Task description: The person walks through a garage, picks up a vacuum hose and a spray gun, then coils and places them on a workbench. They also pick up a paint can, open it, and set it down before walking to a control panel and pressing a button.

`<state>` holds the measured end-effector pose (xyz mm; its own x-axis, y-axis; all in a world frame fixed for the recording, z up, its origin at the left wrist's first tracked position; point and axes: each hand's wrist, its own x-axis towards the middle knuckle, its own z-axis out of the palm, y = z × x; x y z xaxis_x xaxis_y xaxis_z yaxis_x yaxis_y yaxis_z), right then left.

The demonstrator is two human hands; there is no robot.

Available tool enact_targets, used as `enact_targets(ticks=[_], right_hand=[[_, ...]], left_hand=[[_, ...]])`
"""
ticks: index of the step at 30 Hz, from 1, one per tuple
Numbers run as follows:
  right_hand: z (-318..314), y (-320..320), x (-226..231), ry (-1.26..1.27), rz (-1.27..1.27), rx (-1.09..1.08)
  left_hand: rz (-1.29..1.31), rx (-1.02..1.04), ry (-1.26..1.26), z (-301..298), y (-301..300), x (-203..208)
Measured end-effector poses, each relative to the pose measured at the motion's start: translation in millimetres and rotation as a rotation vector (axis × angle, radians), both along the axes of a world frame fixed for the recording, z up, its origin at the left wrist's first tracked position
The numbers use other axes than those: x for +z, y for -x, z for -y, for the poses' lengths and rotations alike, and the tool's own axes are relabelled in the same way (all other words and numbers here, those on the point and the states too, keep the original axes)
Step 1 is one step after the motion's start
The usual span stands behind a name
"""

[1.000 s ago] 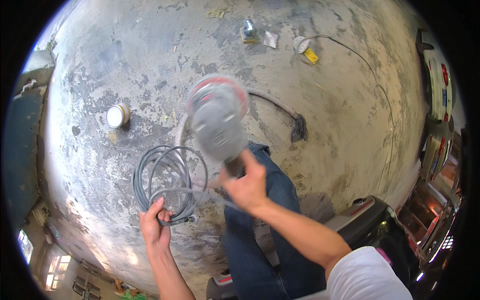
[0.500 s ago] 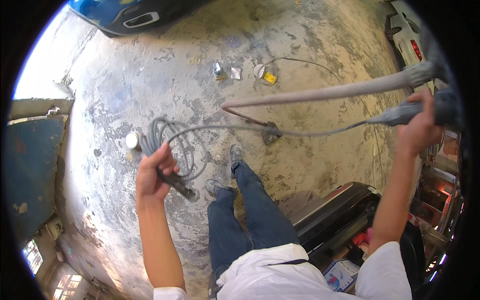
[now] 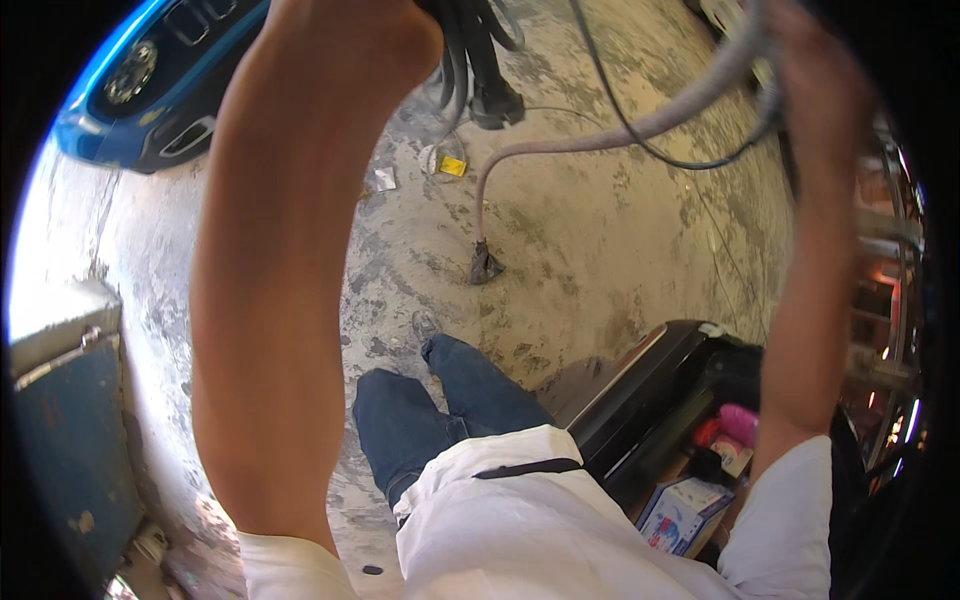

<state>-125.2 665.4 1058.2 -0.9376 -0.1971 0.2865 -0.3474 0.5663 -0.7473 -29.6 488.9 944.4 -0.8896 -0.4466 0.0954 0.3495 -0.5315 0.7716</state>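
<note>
My left arm reaches up to the top edge, where my left hand (image 3: pixel 405 40) is partly cut off and its fingers are hidden. A coil of grey cable (image 3: pixel 455 65) hangs from that hand, with a black plug (image 3: pixel 495 100) at the lower end. At the upper right my right hand (image 3: pixel 808 65) is raised, smeared by motion. Beside it runs a thick dusty hose (image 3: pixel 690 110). A loop of cable (image 3: pixel 690 164) sags between the two hands. The hose's far end drops to a dark cloth-like end piece (image 3: pixel 485 265) near the floor. Any tool in my right hand cannot be made out.
A blue and black car front (image 3: pixel 150 90) stands at the upper left. A black open bin (image 3: pixel 640 400) by my right side holds boxes and pink items. On the worn floor lie a yellow packet (image 3: pixel 452 166) and a white card (image 3: pixel 385 179). A blue panel (image 3: pixel 75 450) stands left.
Both my hands have risen toward the top edge, the left one carrying the coiled cable upward. The hose has swung, and the grey tool once in my right hand is out of sight.
</note>
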Motion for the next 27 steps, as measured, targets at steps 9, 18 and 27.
enact_targets(ticks=[9, 18, 27], right_hand=[[86, 33, -227, -0.314, -0.289, 0.112], [132, 32, -273, -0.133, -0.041, 0.152], [-26, -5, -346, 0.223, 0.614, -0.278]], left_hand=[[0.41, -0.092, 0.091, 22, 96, -83], [0.601, -0.091, -0.073, 63, 127, -166], [0.605, -0.273, -0.126, 104, 237, -148]])
